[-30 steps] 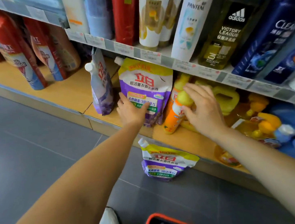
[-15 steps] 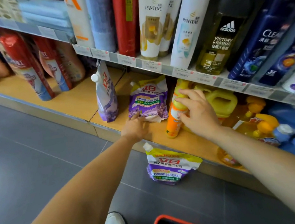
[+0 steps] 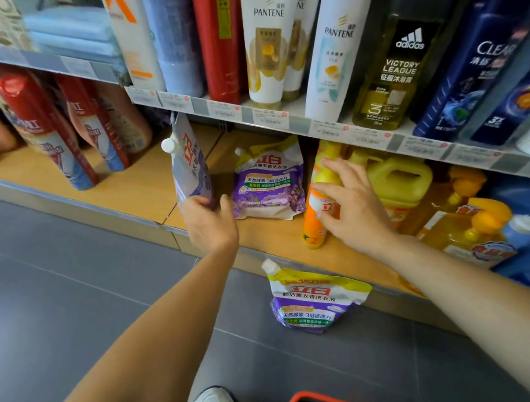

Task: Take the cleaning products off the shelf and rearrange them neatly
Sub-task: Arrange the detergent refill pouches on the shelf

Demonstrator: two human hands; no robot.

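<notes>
left fingers [image 3: 196, 201] around upright refill pouch [image 3: 189, 163], right fingers [image 3: 332, 166] clasping orange bottle [image 3: 315, 221] on wooden shelf [image 3: 139, 187]

Grey tiled floor [image 3: 49, 299] below wooden store shelving [image 3: 126, 193].

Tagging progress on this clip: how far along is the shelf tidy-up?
Early. Done: one purple refill pouch is off the shelf, on the grey floor. In hand: the left hand grips the base of an upright purple spouted pouch; the right hand rests on an orange bottle with a yellow cap. Left: the slumped purple pouch between them, and the crowded yellow jug area.
</notes>
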